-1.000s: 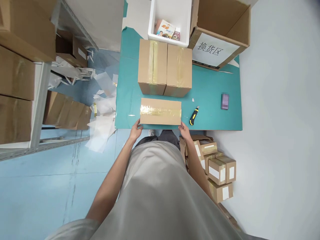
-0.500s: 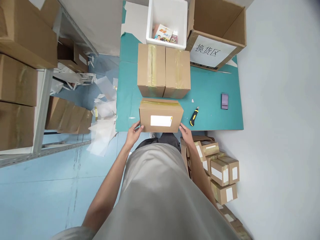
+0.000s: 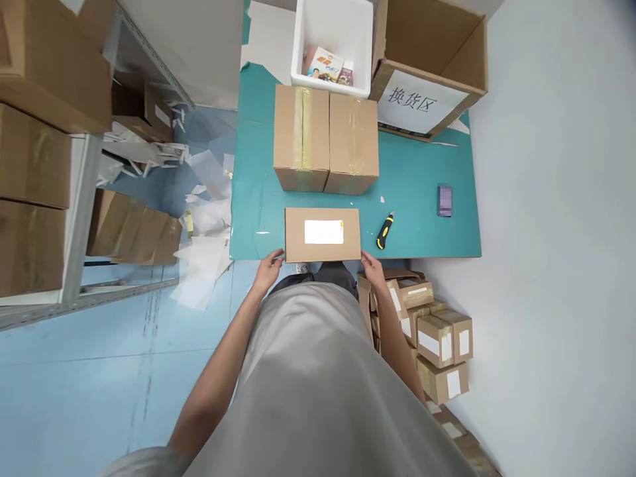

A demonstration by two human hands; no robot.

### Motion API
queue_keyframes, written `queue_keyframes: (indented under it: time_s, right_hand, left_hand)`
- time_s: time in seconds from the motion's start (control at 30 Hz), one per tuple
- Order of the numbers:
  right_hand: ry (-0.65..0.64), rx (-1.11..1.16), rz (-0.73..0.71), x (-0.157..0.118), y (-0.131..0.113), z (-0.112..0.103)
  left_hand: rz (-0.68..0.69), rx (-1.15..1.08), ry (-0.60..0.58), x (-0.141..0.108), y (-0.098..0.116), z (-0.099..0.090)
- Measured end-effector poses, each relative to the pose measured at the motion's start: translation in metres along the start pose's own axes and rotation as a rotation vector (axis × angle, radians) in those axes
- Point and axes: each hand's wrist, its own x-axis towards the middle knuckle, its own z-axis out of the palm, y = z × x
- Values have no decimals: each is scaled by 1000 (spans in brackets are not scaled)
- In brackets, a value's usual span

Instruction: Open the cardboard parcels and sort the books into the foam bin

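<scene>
A cardboard box (image 3: 322, 253) with a white label (image 3: 323, 232) facing up lies at the front edge of the green-topped table (image 3: 258, 225). At its near left corner is my left hand (image 3: 268, 271), fingers stretched and apart, just off the cardboard. My right hand (image 3: 373, 268) is at the near right corner with fingers extended; the fingertips are at the box's edge, and whether they touch cannot be made out. Neither hand is wrapped round the box. A black and yellow utility knife (image 3: 384, 230) lies right of the box.
Two taped boxes (image 3: 301, 132) stand behind. Further back are a white foam box (image 3: 366, 46) holding printed packets and a large open carton (image 3: 427, 126). A phone-like object (image 3: 444, 200) lies right. Shelving (image 3: 82, 218) is left; labelled boxes (image 3: 444, 338) are piled lower right.
The box has tipped from a tilted position, taped side showing, to lying with its label side up. Both hands have shifted slightly toward me and loosened at its corners.
</scene>
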Motion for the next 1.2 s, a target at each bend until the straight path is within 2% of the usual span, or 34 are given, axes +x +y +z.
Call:
queue_keyframes:
  time_s: [0.13, 0.23, 0.3, 0.47, 0.53, 0.6, 0.73, 0.9, 0.97, 1.03, 1.13, 1.2]
  right_hand:
    - [-16, -11, 0, -7, 4, 9]
    - [-6, 1, -19, -6, -9, 12]
    - [29, 10, -60, -1, -26, 10]
    - [134, -21, -219, 18, -82, -5]
    - [151, -50, -244, 24, -96, -8]
    - [151, -66, -243, 27, -100, -6]
    - [147, -58, -183, 34, -90, 15]
    - [240, -113, -199, 50, -77, 34]
    - [213, -92, -156, 54, -71, 31]
    - [169, -53, -79, 52, -60, 25]
    - [109, -48, -27, 38, -38, 20]
    - [57, -58, -35, 25, -26, 23]
  left_hand:
    - [8, 32, -2, -3, -2, 2]
    - [41, 37, 36, -3, 9, 3]
    - [108, 35, 69, -1, 25, 1]
    - [345, 91, 192, -1, 80, -10]
    - [363, 110, 225, -3, 94, -12]
    - [343, 118, 252, -1, 98, -12]
    - [248, 148, 304, 12, 84, -1]
    - [312, 134, 411, 38, 67, 12]
    - [290, 116, 376, 45, 58, 10]
    - [211, 104, 307, 47, 43, 5]
    - [77, 110, 184, 41, 17, 0]
    - [37, 105, 112, 33, 1, 3]
